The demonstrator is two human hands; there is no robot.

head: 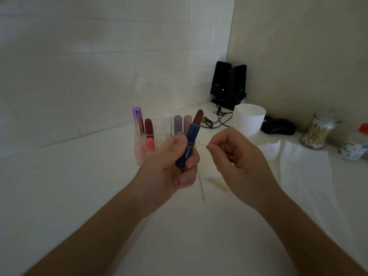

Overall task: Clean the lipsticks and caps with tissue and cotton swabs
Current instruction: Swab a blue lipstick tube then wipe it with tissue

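An uncapped navy-blue lipstick tube with a dark red bullet (190,136) tilts above the white counter (79,196), gripped in my left hand (169,168); my right hand (237,158) curls just beside it; whether it pinches anything, I cannot tell.

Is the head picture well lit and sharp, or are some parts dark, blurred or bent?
Head view: dim overall, underexposed; wall tile lines bow from the wide-angle lens; the blue lipstick in the left hand is fairly sharp; the swab sticks on the counter look smeared.
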